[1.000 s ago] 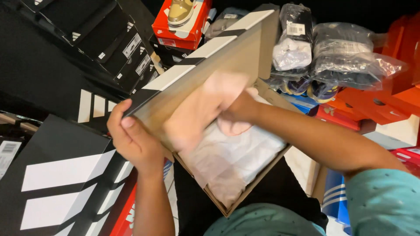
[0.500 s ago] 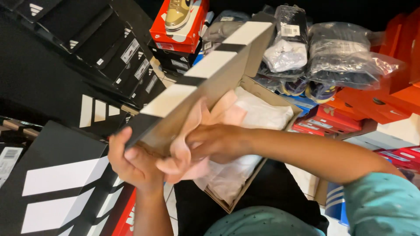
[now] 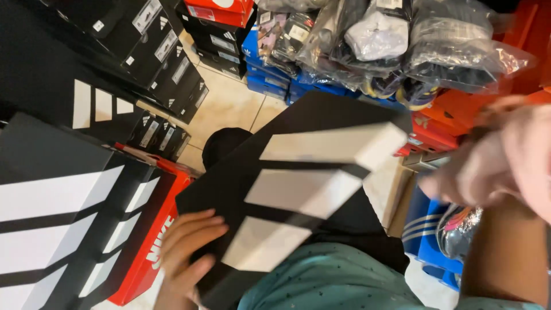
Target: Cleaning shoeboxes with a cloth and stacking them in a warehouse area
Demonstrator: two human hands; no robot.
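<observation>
Black with white stripes, the shoebox lid (image 3: pixel 298 183) is filling mid-frame; the left hand (image 3: pixel 186 252) is pressing spread fingers on its lower-left corner. The right hand (image 3: pixel 505 161), blurred at right, cannot be read. Steadying that corner should prevent slipping.

Left hand (image 3: pixel 189 252) low down, fingers spread flat and pressing. Right hand (image 3: pixel 499 161) lifted up high, blurry, fingers bunched together, forearm straight below.
</observation>
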